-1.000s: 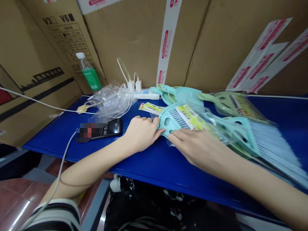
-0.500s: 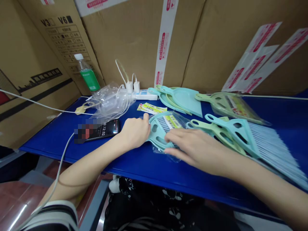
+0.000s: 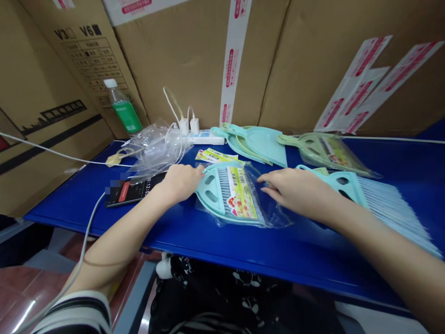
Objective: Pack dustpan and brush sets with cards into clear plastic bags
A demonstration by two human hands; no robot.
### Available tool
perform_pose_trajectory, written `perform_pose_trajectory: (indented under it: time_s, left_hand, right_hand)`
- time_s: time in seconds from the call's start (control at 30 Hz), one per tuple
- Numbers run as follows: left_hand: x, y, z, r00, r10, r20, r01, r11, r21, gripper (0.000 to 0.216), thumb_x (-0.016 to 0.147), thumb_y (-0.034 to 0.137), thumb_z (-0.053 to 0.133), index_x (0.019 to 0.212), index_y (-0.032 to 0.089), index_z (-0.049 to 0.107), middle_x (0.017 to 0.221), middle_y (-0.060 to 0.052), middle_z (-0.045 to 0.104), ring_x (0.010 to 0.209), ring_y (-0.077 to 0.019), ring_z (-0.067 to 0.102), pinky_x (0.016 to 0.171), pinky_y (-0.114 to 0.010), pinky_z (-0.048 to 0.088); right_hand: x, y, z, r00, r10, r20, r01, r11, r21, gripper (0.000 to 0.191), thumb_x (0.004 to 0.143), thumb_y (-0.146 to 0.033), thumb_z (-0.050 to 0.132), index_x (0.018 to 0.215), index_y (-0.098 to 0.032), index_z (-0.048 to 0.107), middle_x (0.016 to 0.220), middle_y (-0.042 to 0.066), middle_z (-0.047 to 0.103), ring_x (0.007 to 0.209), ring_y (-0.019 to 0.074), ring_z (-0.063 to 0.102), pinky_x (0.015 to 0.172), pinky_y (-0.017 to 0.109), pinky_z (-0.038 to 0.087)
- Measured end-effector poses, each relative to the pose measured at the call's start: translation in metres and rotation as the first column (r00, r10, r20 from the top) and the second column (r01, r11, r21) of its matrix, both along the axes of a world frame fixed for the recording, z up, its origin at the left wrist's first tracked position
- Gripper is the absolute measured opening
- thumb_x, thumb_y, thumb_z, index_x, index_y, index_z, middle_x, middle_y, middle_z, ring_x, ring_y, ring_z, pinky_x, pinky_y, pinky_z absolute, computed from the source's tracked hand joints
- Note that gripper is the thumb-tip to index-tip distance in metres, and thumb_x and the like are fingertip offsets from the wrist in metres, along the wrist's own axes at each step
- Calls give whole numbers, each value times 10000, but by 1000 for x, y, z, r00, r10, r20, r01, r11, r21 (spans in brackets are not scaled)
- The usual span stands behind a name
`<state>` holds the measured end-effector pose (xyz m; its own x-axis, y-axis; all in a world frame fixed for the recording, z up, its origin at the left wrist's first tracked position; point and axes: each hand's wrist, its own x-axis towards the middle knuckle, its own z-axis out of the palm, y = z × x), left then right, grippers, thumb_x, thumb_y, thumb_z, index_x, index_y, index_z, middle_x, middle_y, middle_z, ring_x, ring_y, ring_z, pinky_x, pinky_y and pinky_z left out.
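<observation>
Blue tabletop (image 3: 167,227), taped cardboard (image 3: 187,60) behind, tiled floor (image 3: 17,290) below, left grip (image 3: 182,182) clasping bagged dustpan (image 3: 212,200), unclear hold in right grip (image 3: 290,188)

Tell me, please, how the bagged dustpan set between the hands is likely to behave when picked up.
The bagged dustpan set is probably light for its size, as its plastic brush has cutouts. That hard-looking plastic should stay stiff, but the loose wrapper may flop. Its glossy film could feel slippery.
</observation>
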<state>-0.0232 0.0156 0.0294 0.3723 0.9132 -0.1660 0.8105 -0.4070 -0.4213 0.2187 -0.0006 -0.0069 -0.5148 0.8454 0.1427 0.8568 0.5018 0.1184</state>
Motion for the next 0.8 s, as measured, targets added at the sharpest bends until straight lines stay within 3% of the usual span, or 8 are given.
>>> perform_pose_trajectory:
  time_s: [0.2, 0.47, 0.6, 0.8]
  left_hand:
    - [-2, 2, -1, 1000, -12, 13, 12, 1000, 15, 330, 1012, 234, 315, 1133, 111, 596, 834, -145, 742, 803, -253, 720, 660, -299, 498]
    - [-1, 1, 0, 1000, -5, 6, 5, 1000, -4, 338, 1019, 228, 295, 1137, 113, 590, 866, -146, 746, 831, -265, 726, 667, -314, 508]
    - [0, 0, 0, 1000, -6, -14, 6, 1000, 4, 321, 1019, 224, 309, 1152, 108, 577, 877, -149, 747, 850, -271, 730, 682, -322, 523]
    - [2, -1, -1, 1000, -2, -2, 2, 1000, -25, 285, 998, 168, 334, 1114, 98, 585, 888, -166, 739, 888, -297, 730, 712, -355, 541]
  right_hand:
    - [-10, -4, 5, 985, 10, -172, -38, 986, -162, 263, 877, -308, 439, 929, -210, 678, 652, 29, 703, 616, 201, 638, 541, 315, 418]
    - [-23, -8, 10, 967, -106, -231, 43, 964, -262, 254, 928, -354, 380, 714, -240, 455, 576, 9, 592, 558, 184, 558, 522, 295, 366]
    - [-31, -10, 10, 974, -134, -184, 78, 955, -286, 257, 922, -337, 420, 683, -247, 395, 575, 1, 578, 532, 173, 538, 527, 294, 338]
    - [-38, -14, 7, 970, -239, -56, 218, 945, -244, 246, 906, -439, 488, 782, -227, 481, 664, 39, 643, 615, 216, 603, 521, 295, 336]
